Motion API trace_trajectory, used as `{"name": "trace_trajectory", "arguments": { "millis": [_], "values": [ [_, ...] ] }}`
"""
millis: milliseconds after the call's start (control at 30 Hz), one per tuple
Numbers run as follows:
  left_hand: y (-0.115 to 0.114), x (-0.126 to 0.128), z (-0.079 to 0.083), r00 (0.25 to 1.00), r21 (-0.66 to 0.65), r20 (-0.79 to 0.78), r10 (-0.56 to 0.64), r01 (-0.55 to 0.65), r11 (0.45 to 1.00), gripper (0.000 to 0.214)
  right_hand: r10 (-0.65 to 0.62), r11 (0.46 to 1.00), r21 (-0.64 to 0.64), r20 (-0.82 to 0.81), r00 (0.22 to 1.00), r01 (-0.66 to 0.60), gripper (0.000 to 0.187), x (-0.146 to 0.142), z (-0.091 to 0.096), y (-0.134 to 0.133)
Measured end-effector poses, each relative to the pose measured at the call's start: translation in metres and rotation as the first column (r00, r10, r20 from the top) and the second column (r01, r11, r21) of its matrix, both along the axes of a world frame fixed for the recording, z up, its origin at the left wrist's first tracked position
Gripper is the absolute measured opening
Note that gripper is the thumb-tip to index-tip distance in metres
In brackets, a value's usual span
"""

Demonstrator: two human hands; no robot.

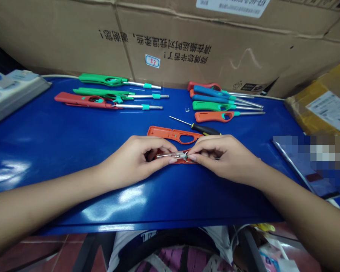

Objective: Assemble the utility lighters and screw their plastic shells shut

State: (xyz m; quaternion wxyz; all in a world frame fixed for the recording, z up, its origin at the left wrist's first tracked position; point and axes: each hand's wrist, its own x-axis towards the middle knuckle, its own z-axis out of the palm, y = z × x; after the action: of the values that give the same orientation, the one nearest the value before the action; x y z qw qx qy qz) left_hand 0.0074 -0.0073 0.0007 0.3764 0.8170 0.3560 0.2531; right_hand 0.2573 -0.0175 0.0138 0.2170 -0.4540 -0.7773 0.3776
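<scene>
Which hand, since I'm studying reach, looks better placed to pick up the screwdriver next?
The right hand, probably: the screwdriver's handle lies just beyond it, and the left hand is farther off. Both are busy at the clear part, so the right would likely need freeing first.

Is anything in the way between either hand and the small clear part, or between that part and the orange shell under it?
Nothing visible. The left hand holds the clear part and the right hand pinches at its other end, over the orange shell. The screwdriver and other shell half lie just beyond, not between.
</scene>
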Motion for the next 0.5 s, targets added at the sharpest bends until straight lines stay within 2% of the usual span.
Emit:
{"name": "trace_trajectory", "arguments": {
  "millis": [500],
  "values": [
    [0.0002,-0.0004,-0.0009,1.000,-0.013,-0.004,-0.007,0.007,1.000,0.017,0.032,0.997,0.069,0.046,0.998,-0.035,0.014,0.0007,-0.0006,-0.0010]
  ]
}}
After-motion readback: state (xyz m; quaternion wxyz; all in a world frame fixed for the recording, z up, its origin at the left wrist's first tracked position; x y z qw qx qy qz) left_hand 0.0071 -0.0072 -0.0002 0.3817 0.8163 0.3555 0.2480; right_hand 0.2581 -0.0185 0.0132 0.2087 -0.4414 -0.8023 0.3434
